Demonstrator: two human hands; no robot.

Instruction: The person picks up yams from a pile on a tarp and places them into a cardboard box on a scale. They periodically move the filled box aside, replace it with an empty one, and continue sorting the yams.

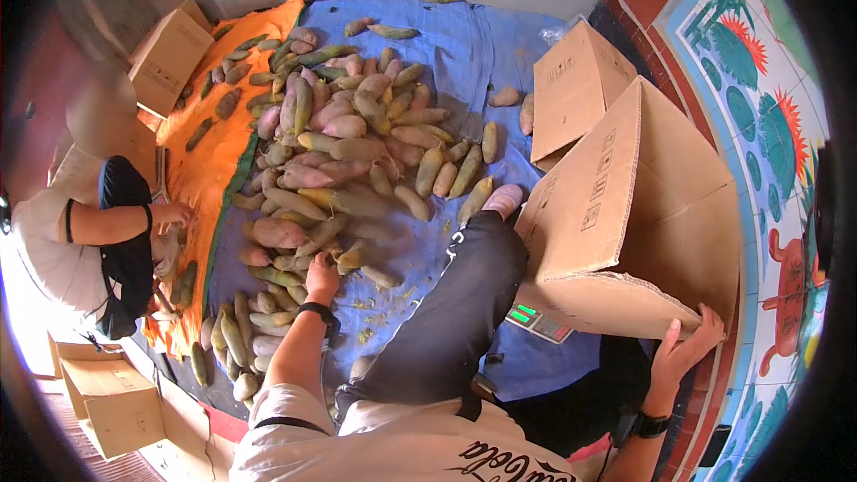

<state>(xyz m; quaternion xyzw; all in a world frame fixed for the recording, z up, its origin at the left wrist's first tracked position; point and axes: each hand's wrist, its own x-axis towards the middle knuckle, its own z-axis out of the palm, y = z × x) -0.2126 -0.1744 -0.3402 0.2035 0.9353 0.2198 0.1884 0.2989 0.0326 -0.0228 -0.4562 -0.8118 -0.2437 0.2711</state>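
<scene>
My left hand [323, 278] reaches to the near edge of a big heap of long green and pinkish radishes [348, 125]. Its fingers are curled; what they hold, if anything, I cannot make out. A short green-and-tan radish [353, 257] lies right beside the fingertips. On the right, my right hand [692, 344] grips the near flap of a large open cardboard box [580, 205], thumb on one side and fingers on the other. The box is tilted. Under its near edge shows a scale [538, 322] with lit green digits.
Radishes lie on a blue tarp [446, 45] and an orange tarp [192, 183]. Another person [80, 232] crouches at the left. More cardboard boxes stand at back left [170, 58], front left [112, 397] and back right [580, 80]. A decorated tile wall [759, 170] runs along the right.
</scene>
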